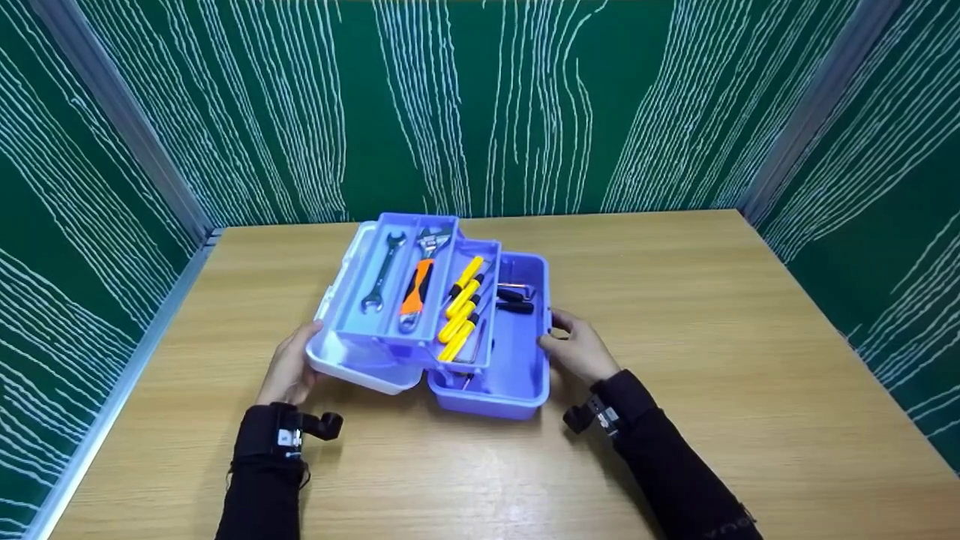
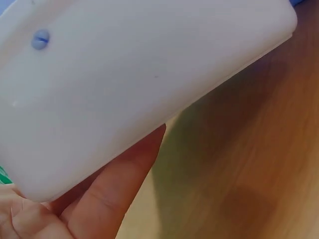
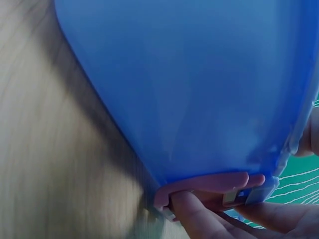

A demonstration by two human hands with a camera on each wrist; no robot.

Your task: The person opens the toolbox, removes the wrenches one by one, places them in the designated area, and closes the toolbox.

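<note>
A purple toolbox [image 1: 489,409] stands open at the middle of the table, its white lid [image 1: 367,379] swung out to the left. My left hand [image 1: 291,366] holds the lid by its near left corner; in the left wrist view, fingers reach beneath the lid's edge. At the right side, my right hand [image 1: 581,349] grips the box wall, thumb at the rim. The right wrist view shows its fingers at a pinkish latch [image 3: 209,183]. The raised trays hold an open-ended wrench [image 1: 385,274], an adjustable wrench [image 1: 417,289] with an orange handle, and several yellow-handled tools [image 1: 459,321].
Black-handled tools [image 1: 514,307] lie in the bottom compartment. The wooden table [image 1: 697,315] extends around the box, with green white-lined panels [image 1: 517,105] behind it and at both sides.
</note>
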